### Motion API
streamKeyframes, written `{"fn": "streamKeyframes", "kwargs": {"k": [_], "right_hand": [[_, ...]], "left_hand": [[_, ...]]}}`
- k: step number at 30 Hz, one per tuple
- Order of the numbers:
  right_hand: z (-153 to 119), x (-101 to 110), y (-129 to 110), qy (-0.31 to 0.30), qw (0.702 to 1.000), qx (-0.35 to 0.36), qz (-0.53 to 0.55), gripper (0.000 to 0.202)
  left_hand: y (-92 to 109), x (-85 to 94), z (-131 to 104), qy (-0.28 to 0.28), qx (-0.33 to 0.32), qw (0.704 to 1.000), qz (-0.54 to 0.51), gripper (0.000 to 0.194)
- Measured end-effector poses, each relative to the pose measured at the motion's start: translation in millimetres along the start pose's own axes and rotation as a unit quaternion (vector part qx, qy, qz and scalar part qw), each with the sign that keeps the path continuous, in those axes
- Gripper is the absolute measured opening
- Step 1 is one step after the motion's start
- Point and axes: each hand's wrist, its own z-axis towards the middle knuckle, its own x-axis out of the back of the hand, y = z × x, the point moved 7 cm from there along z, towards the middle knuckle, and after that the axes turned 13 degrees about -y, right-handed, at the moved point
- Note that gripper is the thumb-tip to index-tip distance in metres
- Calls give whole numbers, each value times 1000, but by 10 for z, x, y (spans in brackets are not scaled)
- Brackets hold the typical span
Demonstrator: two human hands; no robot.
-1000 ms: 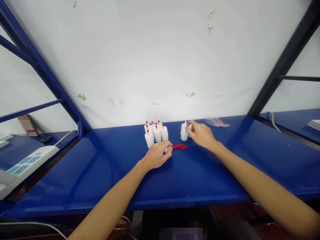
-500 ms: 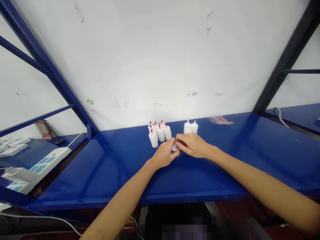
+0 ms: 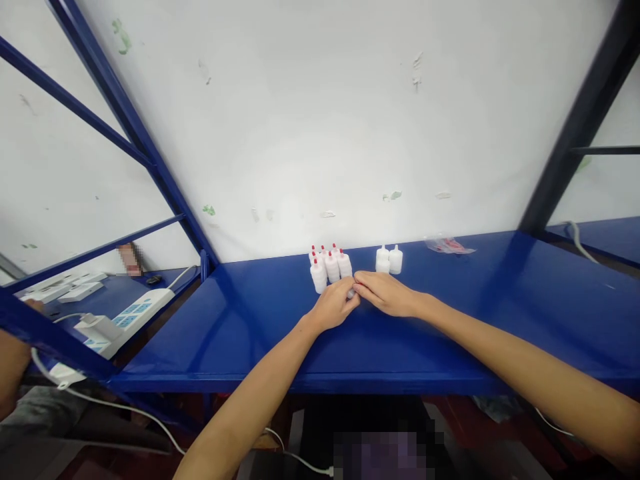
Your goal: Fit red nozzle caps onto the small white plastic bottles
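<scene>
My left hand [image 3: 336,305] is closed around a small white bottle [image 3: 351,293], mostly hidden by the fingers. Against it, my right hand [image 3: 384,293] pinches a red cap [image 3: 358,285] at the bottle's top; only a bit of red shows. Just behind my left hand, several white bottles with red tips [image 3: 331,267] stand upright in a tight group. Beyond my right hand stand a few white bottles with bare white nozzles [image 3: 395,260].
A clear plastic bag with red pieces [image 3: 449,245] lies at the back of the blue table [image 3: 240,340]. At left are a white power strip [image 3: 135,317], white boxes [image 3: 75,288] and another person's arm [image 3: 15,360]. Blue metal posts frame the left side.
The view has shifted, bringing more of the left side and another person's arm into sight. My hands remain together, with the bottle and red cap now more covered by the fingers.
</scene>
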Motion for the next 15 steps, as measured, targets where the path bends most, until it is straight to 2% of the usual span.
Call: {"fn": "streamKeyframes", "kwargs": {"k": [6,10,12,15], "right_hand": [[43,-13,11,9,995,-7,98,37],[0,111,164,44,985,-49,160,41],[-48,203,261,45,987,-64,137,38],[-128,271,419,-16,994,-93,57,31]], "left_hand": [[43,9,-5,4,-8,1000,28,15],[71,138,-47,33,-27,999,32,17],[36,233,-80,64,-9,998,25,17],[-22,275,-95,61,30,997,30,19]]}}
